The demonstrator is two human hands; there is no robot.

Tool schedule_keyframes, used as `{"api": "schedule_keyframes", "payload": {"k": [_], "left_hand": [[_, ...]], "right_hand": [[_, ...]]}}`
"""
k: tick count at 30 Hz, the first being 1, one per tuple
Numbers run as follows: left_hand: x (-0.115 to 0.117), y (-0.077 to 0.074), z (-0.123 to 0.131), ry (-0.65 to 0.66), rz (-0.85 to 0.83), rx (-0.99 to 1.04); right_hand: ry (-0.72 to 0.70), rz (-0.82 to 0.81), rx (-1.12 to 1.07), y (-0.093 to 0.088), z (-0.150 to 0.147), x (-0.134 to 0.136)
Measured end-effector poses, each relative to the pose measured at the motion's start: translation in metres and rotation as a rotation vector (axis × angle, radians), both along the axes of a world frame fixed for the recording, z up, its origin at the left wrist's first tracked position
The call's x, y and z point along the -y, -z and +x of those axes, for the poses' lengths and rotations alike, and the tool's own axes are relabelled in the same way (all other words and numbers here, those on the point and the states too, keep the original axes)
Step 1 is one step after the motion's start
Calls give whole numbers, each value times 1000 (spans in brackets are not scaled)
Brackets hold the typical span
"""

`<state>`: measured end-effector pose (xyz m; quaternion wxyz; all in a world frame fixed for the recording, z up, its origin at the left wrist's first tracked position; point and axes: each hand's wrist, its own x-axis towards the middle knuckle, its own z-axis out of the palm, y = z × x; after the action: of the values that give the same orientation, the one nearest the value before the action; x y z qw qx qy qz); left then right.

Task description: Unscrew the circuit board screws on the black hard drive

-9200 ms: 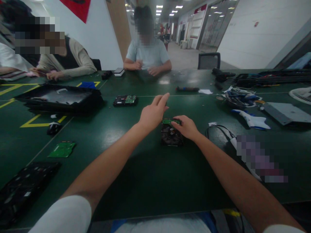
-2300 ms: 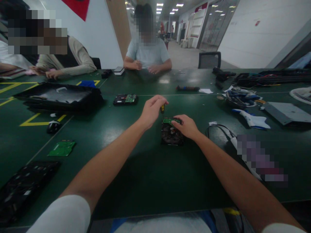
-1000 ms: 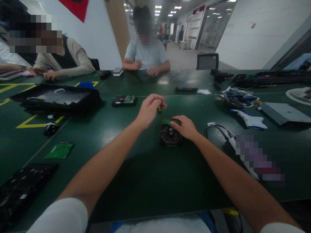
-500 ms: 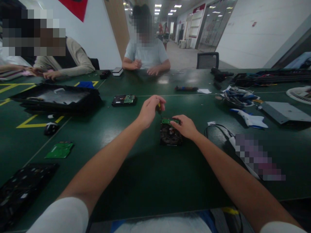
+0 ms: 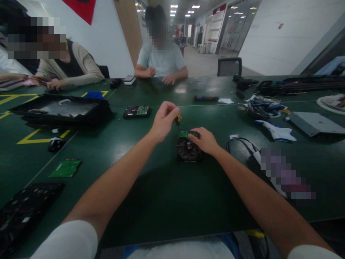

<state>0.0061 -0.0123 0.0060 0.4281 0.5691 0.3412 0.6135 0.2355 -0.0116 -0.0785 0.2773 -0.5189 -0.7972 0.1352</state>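
A dark hard drive (image 5: 188, 150) with a green circuit board at its far end lies flat on the green table (image 5: 161, 201). My left hand (image 5: 165, 120) pinches the yellow and black handle of a small screwdriver (image 5: 178, 118), held upright with its tip down at the drive's far left corner. My right hand (image 5: 204, 140) grips the drive's far right part, thumb over the green board and fingers at the far edge.
Another drive (image 5: 137, 111) lies beyond at left, a black tray (image 5: 61, 108) farther left. A loose green board (image 5: 65, 168) and black mouse (image 5: 56, 144) are nearer. At right are a power strip (image 5: 265, 169), gloves (image 5: 277, 131) and a metal box (image 5: 315, 124). People sit across.
My left hand has turned about the screwdriver handle, its fingers now curled closer with the thumb across the top. My right hand and the drive have stayed in place.
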Motion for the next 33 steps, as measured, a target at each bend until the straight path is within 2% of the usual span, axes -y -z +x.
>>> {"api": "schedule_keyframes", "payload": {"k": [3, 9, 16, 21, 24, 27, 33], "left_hand": [[-1, 1, -4, -97, 152, -154], [5, 4, -4, -177, 244, -305], [8, 19, -5, -256, 460, -766], [6, 20, -6, -397, 589, -883], [5, 19, -7, -448, 611, -911], [4, 20, -8, -425, 598, -932], [5, 22, -5, -450, 413, -877]], "right_hand": [[2, 7, 2, 1, 0, -1], [6, 0, -4, 0, 0, 1], [1, 7, -2, -1, -1, 1], [-9, 14, -8, -1, -1, 1], [-7, 16, -10, -1, -2, 1], [-2, 8, -7, -2, -2, 2], [15, -1, -7, -2, -1, 3]]}}
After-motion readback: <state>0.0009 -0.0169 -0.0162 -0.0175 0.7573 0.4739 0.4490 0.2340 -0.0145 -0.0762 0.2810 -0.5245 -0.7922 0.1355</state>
